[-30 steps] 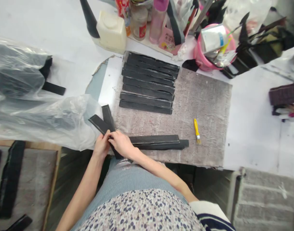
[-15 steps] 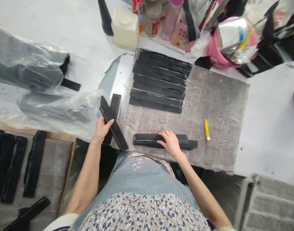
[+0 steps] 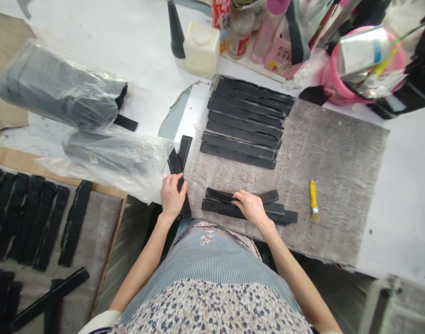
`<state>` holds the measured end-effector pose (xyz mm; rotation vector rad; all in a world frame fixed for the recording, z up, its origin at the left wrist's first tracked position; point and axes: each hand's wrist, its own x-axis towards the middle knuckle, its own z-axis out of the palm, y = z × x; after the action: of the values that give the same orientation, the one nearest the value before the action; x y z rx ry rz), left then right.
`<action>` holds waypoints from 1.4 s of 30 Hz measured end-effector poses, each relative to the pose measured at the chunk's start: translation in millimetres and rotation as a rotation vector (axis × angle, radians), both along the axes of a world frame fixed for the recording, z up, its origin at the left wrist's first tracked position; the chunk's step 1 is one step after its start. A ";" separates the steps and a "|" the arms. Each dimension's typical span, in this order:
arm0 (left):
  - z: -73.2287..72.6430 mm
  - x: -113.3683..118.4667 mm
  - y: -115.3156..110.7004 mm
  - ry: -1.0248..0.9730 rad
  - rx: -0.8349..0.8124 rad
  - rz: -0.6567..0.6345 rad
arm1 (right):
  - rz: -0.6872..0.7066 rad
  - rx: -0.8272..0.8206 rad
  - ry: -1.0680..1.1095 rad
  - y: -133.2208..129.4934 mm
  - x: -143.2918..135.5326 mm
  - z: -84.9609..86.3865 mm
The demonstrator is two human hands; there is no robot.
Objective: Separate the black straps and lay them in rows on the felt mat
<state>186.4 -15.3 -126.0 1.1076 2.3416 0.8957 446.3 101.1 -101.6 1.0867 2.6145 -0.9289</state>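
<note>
Apparently, loose black strips are being handled at the near edge of the grey mat (image 3: 340,162). The right hand (image 3: 252,206) has its fingers closed on the upper strip (image 3: 270,196), which lies aslant over the near pile (image 3: 217,207). The left hand (image 3: 173,197) touches the crossed strips (image 3: 185,148) beside the plastic bag (image 3: 129,162), fingers close together; whether they grip one, I cannot tell. Beyond lies a row of strips (image 3: 240,156), and the yellow brush (image 3: 313,199) rests to the right. Moving the upper strip would call for a light pinch, leaving those underneath undisturbed.
</note>
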 end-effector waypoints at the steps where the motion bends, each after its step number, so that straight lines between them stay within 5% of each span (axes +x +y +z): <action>1: 3.4 9.0 0.9 -0.091 0.007 -0.039 | -0.066 -0.015 0.060 4.6 1.7 7.1; 5: 14.6 50.0 13.5 -0.554 0.007 -0.191 | -0.311 -0.188 0.328 23.6 2.3 33.5; 9: 15.0 83.0 27.7 -0.800 0.012 -0.280 | -0.370 -0.533 0.410 28.1 -1.4 34.3; 14: -4.7 90.8 32.5 -0.671 -0.072 -0.320 | -0.480 -0.850 0.463 14.8 7.7 12.4; 17: -16.0 89.0 40.0 -0.556 -0.103 -0.221 | -0.535 -0.914 0.465 9.3 16.9 6.8; 21: -25.7 88.1 59.7 -0.474 -0.078 -0.017 | -0.433 -1.032 0.458 8.9 23.0 13.7; 24: -30.4 85.9 70.2 -0.466 -0.104 -0.062 | -0.362 -1.199 0.477 9.9 24.3 25.5; 29: -17.6 87.9 67.5 -0.784 -0.080 -0.160 | -0.921 -1.100 0.807 17.4 20.9 42.8; 33: 7.1 97.5 63.3 -1.180 0.023 -0.456 | -1.233 -0.954 1.050 31.3 10.2 39.2; 37: 9.9 91.2 65.5 -1.076 -0.169 -0.534 | -1.371 -0.922 1.228 40.1 7.6 14.9; 42: -6.1 38.2 80.3 -0.652 -0.233 -0.469 | -1.513 -0.973 1.332 47.0 22.2 -18.4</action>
<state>224.7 65.0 -132.1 1.0086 1.5248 0.6533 468.5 148.1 -120.0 2.3256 0.3880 -3.4063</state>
